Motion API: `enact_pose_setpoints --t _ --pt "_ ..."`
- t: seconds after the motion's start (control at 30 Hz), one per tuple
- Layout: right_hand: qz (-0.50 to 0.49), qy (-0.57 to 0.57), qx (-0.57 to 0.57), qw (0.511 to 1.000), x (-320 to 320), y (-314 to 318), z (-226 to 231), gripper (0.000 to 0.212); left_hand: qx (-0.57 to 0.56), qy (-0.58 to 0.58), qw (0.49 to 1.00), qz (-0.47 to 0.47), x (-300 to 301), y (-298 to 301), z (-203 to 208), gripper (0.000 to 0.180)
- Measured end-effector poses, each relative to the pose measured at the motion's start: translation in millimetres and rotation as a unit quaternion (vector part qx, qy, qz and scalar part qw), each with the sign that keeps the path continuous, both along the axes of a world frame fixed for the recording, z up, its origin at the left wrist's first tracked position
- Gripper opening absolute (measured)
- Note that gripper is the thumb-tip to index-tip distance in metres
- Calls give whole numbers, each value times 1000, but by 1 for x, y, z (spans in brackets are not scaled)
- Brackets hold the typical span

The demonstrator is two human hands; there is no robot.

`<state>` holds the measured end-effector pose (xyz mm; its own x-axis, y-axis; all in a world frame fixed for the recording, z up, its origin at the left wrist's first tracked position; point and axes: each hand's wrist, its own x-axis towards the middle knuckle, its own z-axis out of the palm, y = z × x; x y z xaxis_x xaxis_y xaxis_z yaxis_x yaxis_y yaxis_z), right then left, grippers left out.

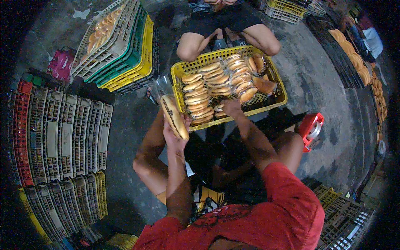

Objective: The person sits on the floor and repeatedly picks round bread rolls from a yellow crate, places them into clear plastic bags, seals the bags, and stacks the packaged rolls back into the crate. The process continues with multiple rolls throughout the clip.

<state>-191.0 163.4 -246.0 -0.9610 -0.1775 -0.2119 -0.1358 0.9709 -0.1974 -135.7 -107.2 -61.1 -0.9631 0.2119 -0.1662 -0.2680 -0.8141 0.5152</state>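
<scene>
My left hand (176, 135) is closed around a long filled bun (174, 118) with a dark filling line, held upright beside the crate's left wall. A clear plastic bag (161, 88) sticks up from the bun's top end. In front of me stands a yellow plastic crate (230, 118) with rows of golden filled buns (196, 93), several in clear wrap. My right hand (232, 108) reaches over the crate's near edge. Its fingers are closed at a bun (219, 111) low in the middle row and partly hide it.
Another person (218, 23) sits across the crate, knees against its far side. Stacked crates (125, 62) with buns on top stand at the far left; more crates (62, 129) line the left. A red tape dispenser (310, 130) is right of my knee. Loose buns (350, 54) lie far right.
</scene>
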Motion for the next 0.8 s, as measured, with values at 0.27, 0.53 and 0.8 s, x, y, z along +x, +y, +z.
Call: enact_pose_setpoints --t 0.27,0.53,0.8 --pt "-406 -71 -817 404 81 -109 134 33 -624 211 752 16 25 57 -15 40" --pt "-276 163 -483 815 149 -55 214 27 -276 59 954 -106 75 77 16 54" --pt "-228 106 -581 774 167 -37 212 29 -136 66 981 -118 108 66 24 57"
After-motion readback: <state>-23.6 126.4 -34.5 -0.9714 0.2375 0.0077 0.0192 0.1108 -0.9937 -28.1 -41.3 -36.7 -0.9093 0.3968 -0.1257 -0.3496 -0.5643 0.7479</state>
